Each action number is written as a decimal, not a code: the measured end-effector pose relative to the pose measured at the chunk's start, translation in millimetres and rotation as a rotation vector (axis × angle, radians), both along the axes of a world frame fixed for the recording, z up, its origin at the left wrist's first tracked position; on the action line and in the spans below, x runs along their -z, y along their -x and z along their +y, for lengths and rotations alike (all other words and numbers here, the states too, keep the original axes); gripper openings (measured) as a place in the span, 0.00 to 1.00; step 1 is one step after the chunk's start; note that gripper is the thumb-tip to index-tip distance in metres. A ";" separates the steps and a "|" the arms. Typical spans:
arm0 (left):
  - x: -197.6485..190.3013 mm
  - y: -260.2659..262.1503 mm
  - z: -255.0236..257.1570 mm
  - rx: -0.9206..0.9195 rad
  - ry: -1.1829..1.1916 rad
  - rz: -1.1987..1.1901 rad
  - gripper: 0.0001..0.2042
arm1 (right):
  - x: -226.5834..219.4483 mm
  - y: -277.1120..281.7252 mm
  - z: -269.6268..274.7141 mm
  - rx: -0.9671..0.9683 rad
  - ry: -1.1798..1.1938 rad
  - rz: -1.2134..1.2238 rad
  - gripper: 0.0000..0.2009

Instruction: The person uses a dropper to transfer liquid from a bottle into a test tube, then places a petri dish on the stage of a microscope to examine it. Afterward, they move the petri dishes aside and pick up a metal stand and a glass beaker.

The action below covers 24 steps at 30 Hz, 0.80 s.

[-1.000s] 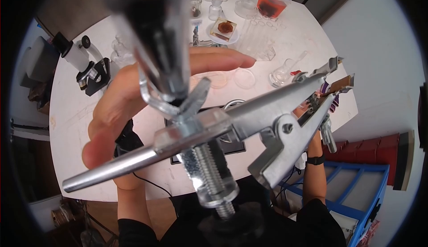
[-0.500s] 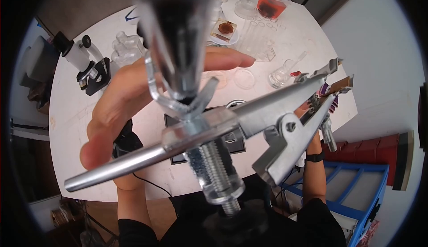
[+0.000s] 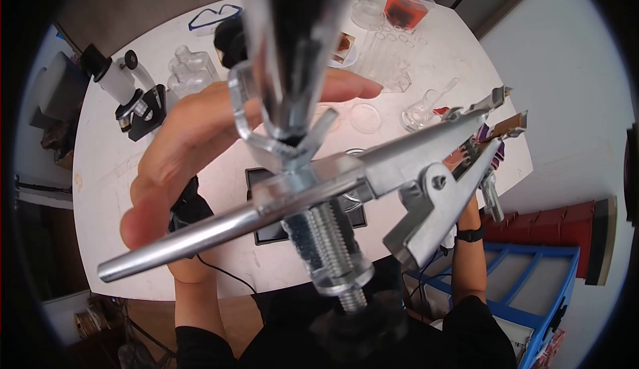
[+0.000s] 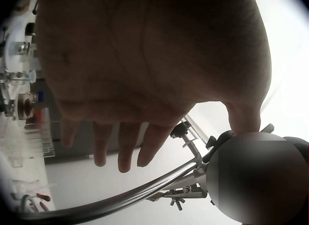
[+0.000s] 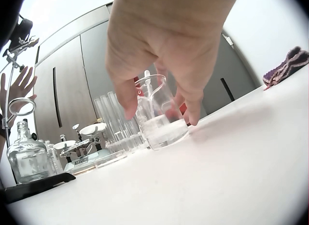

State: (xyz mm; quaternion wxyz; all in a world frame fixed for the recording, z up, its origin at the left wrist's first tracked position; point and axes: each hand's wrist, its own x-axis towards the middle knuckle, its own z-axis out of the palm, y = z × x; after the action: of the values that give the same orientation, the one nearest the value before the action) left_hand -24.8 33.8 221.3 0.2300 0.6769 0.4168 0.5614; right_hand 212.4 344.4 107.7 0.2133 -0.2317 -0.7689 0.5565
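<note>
A metal clamp stand fills the middle of the head view, its clamp (image 3: 399, 156) pointing right and its rod (image 3: 180, 246) down to the left. Behind it my left hand (image 3: 190, 129) is raised with long, spread fingers, holding nothing; the left wrist view shows its palm. The clamp covers most of my right hand in the head view. Low at the table in the right wrist view, my right hand (image 5: 169, 46) has thumb and fingers apart, overlapping a glass beaker (image 5: 164, 133) with a little clear liquid and a glass piece inside. No fingers show around the beaker (image 3: 417, 117) from above.
A microscope (image 3: 136, 99) and glass bottles (image 3: 190, 69) stand on the left. Toward the back are blue-rimmed goggles (image 3: 216, 17), a blue-capped bottle (image 3: 369, 6), an orange-filled tub (image 3: 407, 6) and test tubes (image 3: 386, 52). A petri dish (image 3: 365, 117) lies mid-table.
The stand's upper part and clamp have shifted right in the head view, uncovering the goggles and more of the glass bottles. Both hands stay about where they were.
</note>
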 end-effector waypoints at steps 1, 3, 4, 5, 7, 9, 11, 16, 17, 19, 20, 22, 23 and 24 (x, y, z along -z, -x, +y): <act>-0.5 0.7 -0.6 0.017 0.008 0.006 0.37 | -3.0 -2.1 -0.7 0.058 -0.118 0.017 0.40; 6.3 9.2 1.3 0.063 -0.009 -0.023 0.38 | -15.8 -8.3 -4.5 0.139 -0.314 0.083 0.43; 10.7 12.5 2.8 0.115 -0.028 -0.054 0.40 | -25.7 -10.5 -9.7 0.136 -0.313 0.081 0.43; 14.0 13.5 3.8 0.115 -0.025 -0.057 0.40 | -35.9 -12.5 -16.4 0.138 -0.356 0.163 0.43; 19.2 15.5 5.8 0.127 -0.022 -0.080 0.38 | -50.8 -15.1 -31.8 0.077 -0.355 0.299 0.44; 23.0 17.7 7.2 0.141 -0.019 -0.100 0.37 | -47.4 -14.3 -53.0 -0.030 -0.257 0.279 0.46; 25.2 19.4 8.9 0.154 -0.019 -0.115 0.36 | -48.4 -10.0 -85.7 -0.179 0.023 0.229 0.49; 27.3 23.5 7.7 0.180 -0.021 -0.149 0.32 | -22.5 10.8 -117.7 -0.397 -0.127 0.057 0.51; 27.4 24.3 6.7 0.182 -0.022 -0.156 0.32 | -17.7 14.4 -120.7 -0.424 -0.105 0.028 0.48; 27.4 25.1 4.6 0.189 -0.024 -0.172 0.30 | -15.8 19.1 -122.0 -0.453 -0.218 0.013 0.39; 25.3 24.4 2.1 0.186 -0.023 -0.172 0.30 | -16.4 20.6 -124.5 -0.455 -0.217 0.013 0.39; 16.1 22.2 -3.9 0.071 0.111 -0.116 0.29 | -15.9 22.9 -129.4 -0.414 -0.353 -0.043 0.39; 12.1 21.5 -3.5 0.071 0.111 -0.116 0.29 | -11.2 24.3 -131.5 -0.397 -0.308 0.022 0.38; 8.4 20.0 -1.7 0.092 0.093 -0.069 0.30 | -7.1 25.4 -133.2 -0.397 -0.308 0.021 0.38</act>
State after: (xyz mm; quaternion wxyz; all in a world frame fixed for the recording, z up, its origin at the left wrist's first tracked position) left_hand -44.8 32.1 212.9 0.3009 0.6643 0.4027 0.5532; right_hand 187.1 211.2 114.8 0.1403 -0.0351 -0.8727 0.4663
